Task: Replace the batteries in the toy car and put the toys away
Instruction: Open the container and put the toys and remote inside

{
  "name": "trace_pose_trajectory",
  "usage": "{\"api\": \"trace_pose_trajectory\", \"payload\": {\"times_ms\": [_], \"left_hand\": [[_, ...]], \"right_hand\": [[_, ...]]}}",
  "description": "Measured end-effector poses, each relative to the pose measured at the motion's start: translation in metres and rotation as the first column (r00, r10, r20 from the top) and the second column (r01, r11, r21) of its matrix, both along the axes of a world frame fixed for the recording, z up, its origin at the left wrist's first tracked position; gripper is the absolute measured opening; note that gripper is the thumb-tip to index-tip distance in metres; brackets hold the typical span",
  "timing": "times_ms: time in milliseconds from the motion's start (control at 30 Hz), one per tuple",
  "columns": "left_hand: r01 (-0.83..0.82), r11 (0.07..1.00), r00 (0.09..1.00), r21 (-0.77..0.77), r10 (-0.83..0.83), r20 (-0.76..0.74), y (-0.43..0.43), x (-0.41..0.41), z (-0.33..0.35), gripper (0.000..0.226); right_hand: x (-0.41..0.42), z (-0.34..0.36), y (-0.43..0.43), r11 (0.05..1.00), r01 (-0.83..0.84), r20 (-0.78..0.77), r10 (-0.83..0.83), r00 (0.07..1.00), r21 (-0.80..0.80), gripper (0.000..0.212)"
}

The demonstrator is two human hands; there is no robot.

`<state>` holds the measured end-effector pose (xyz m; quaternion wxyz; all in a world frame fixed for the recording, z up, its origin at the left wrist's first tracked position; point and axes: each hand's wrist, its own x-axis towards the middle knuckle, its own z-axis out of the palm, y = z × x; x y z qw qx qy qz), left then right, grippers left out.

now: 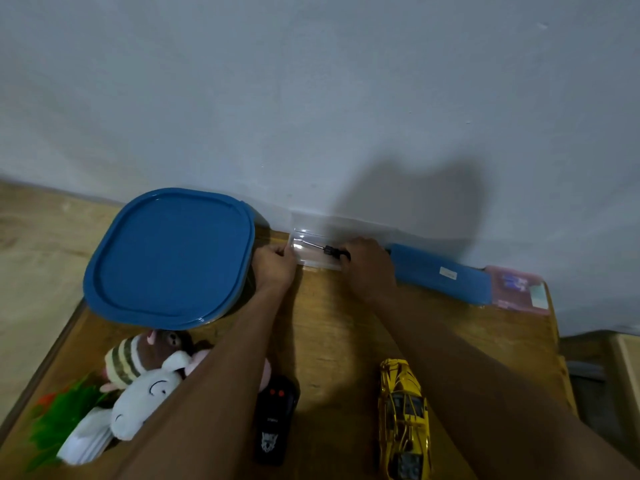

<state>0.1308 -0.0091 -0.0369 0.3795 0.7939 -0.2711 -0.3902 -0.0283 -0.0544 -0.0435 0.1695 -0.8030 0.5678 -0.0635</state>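
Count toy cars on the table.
1. The yellow car sits at the near edge, right of the black remote. Others may be hidden from view.

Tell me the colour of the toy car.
The toy car is yellow, seen best in the head view.

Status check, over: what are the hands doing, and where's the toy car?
Left hand holds clear box. Right hand grips screwdriver inside it. Yellow toy car untouched on table. Nothing in the way.
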Motion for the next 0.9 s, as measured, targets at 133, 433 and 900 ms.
{"api": "trace_pose_trajectory", "payload": {"times_ms": [133, 433, 900], "left_hand": [[-0.018, 1.0, 0.999, 0.001, 0.018, -0.029, 0.0, -0.001, 0.002, 0.026], [-0.036, 0.999, 0.999, 0.004, 0.036, -0.033, 0.001, -0.002, 0.004, 0.028], [0.115, 0.991, 0.992, -0.071, -0.118, -0.041, 0.011, 0.0, 0.006, 0.03]], "right_hand": [[-0.006, 0.019, 0.014, 0.955, 0.014, 0.127, 0.025, 0.992, -0.295, 0.019], [-0.01, 0.02, 0.011, 0.959, -0.012, -0.045, -0.001, 0.999, -0.282, 0.045], [-0.013, -0.006, 0.023, 0.991, -0.088, -0.039, 0.085, 0.996, -0.098, 0.032]]}}
